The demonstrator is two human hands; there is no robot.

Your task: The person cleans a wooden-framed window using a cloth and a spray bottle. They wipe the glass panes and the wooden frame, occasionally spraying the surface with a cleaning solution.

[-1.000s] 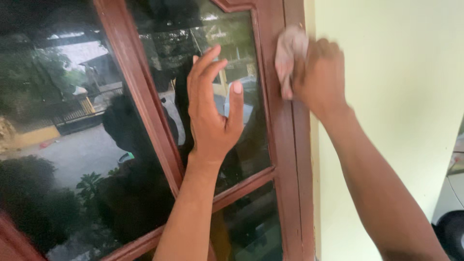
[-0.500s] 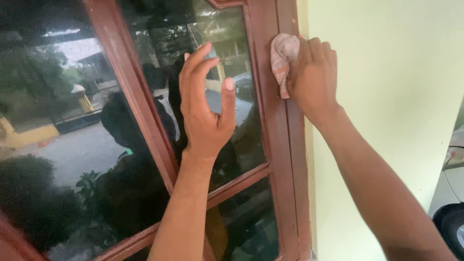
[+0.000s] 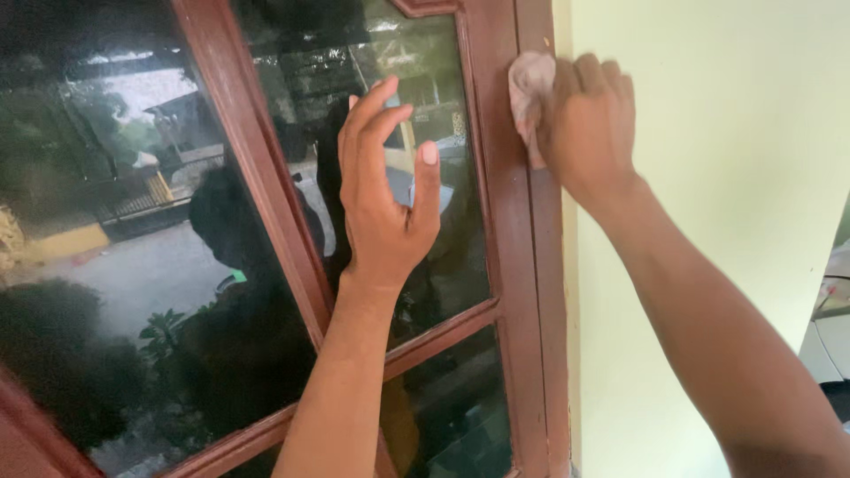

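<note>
The right hand (image 3: pixel 591 124) sits in the upper right of the frame, closed around a pale pink cloth (image 3: pixel 529 93) and pressing it against the right-hand upright of the reddish-brown window frame (image 3: pixel 518 265). Its fingers (image 3: pixel 602 75) are curled over the cloth, which shows only at the left of the knuckles; the rest of it is hidden behind the hand.

Change over the last second: the cloth stood high on the upright, was lower half a second ago, and is now high again, close to the top edge of the frame. This reads as an up-and-down rubbing stroke along the same stretch of wood, so the wiping appears to be in progress on the upper part of the upright, with the lower part below the crossbar not yet reached.

The left hand (image 3: pixel 385 190) is in the centre of the frame, spread open with nothing held, its fingertips resting on or just off the dark glass pane (image 3: pixel 292 115); contact cannot be confirmed. Its position has barely altered across the three pictures.

A pale yellow-green wall (image 3: pixel 726 177) adjoins the frame on the right.
</note>
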